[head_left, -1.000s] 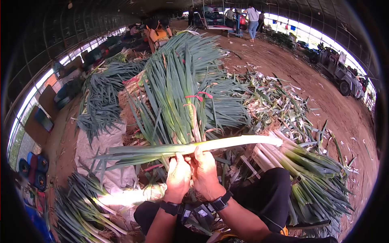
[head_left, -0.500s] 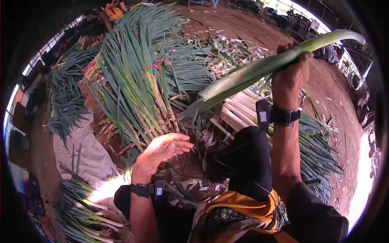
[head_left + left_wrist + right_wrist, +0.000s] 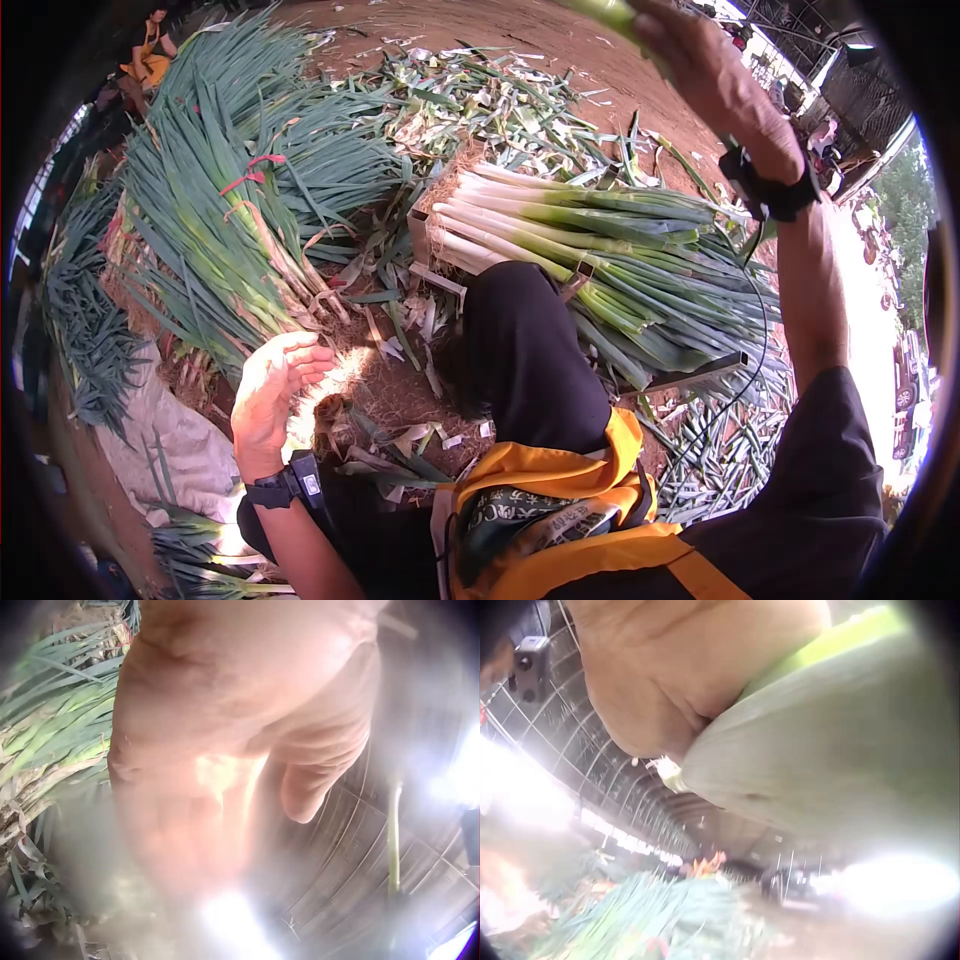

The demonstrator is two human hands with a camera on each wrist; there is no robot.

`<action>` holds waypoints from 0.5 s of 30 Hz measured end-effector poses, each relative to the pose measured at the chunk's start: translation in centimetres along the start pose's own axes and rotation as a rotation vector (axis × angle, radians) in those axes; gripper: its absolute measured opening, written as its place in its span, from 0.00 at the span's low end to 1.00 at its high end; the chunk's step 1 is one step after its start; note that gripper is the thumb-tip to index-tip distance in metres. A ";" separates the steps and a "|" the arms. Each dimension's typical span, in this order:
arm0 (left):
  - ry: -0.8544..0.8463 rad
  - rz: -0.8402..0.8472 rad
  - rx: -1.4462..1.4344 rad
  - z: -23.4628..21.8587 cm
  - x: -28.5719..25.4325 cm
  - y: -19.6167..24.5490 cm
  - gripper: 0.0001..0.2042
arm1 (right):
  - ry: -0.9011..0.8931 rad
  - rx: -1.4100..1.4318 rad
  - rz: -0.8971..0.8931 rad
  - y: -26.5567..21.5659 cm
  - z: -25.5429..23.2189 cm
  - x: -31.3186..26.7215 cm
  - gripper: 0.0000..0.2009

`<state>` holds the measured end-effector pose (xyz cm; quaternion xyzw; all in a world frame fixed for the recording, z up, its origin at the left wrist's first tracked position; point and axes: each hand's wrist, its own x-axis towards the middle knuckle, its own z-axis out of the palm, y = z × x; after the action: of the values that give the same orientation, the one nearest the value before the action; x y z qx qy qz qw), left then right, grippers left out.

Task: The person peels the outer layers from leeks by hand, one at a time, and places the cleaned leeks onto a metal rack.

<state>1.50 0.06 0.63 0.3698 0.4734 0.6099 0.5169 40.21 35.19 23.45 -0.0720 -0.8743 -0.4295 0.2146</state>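
My right hand [image 3: 715,85] is raised at the upper right and grips a green onion [image 3: 612,12], most of which lies beyond the top edge of the head view. In the right wrist view its thick pale stalk [image 3: 817,750] runs close under the hand. My left hand [image 3: 275,395] holds nothing, its fingers extended, at the root end of a big pile of untrimmed green onions [image 3: 215,200] with a pink tie [image 3: 252,175]. Beside my knee, cleaned green onions [image 3: 560,225] lie on a metal frame [image 3: 438,280], white ends to the left.
Peeled leaf scraps [image 3: 470,105] lie heaped behind the frame. A pale sack [image 3: 170,415] spreads on the ground at left, with more green onions [image 3: 190,545] below it. Another person [image 3: 150,65] sits at the far upper left. My bent knee [image 3: 530,320] stands between my hands.
The green onion went from both hands into the right hand alone, which rose to the upper right. My left hand let go and dropped to the lower left. The head view has swung right.
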 end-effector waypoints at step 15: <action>-0.010 -0.162 0.023 -1.0 1.6 -3.1 0.28 | -0.803 1.008 0.546 -18.9 10.3 -15.7 0.15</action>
<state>1.06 1.50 -2.67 0.3392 0.5060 0.5588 0.5627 45.17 32.43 -2.59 -0.3341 -0.9291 0.1575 -0.0175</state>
